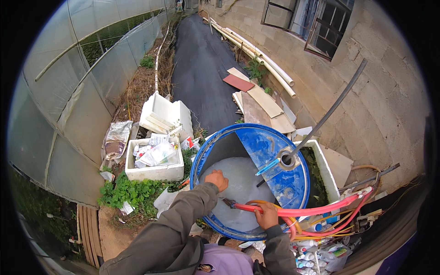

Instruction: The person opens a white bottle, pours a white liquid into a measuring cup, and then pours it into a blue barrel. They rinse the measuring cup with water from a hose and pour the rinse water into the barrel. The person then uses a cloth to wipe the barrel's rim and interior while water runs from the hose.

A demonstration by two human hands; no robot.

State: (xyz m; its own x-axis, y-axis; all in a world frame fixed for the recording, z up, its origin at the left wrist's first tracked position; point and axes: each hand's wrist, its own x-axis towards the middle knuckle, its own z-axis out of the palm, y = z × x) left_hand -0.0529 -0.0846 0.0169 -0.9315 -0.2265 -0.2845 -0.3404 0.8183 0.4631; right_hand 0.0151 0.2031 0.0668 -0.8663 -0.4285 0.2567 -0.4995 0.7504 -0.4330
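A blue plastic drum (286, 183) stands in front of me, part of its top cut away. Cloudy grey liquid (245, 183) lies inside it. Over the left side of the opening is my left hand (217, 180), fingers curled closed; whether anything is in them is hidden. My right hand (266, 217) grips a red hose (298, 212) at the drum's near rim. The hose's dark metal end (228, 202) points left over the liquid. A long grey rod (332, 110) slants up from the round hole in the drum's top, beside a light-blue pen-like stick (267, 167).
A white foam box (153, 171) of bottles and packets stands left of the drum. A foam trough (326, 169) of greenish water adjoins it on the right. Bottles (305, 256) and coiled hoses crowd the near right. Boards (263, 103) and pipes (256, 52) lie along the block wall.
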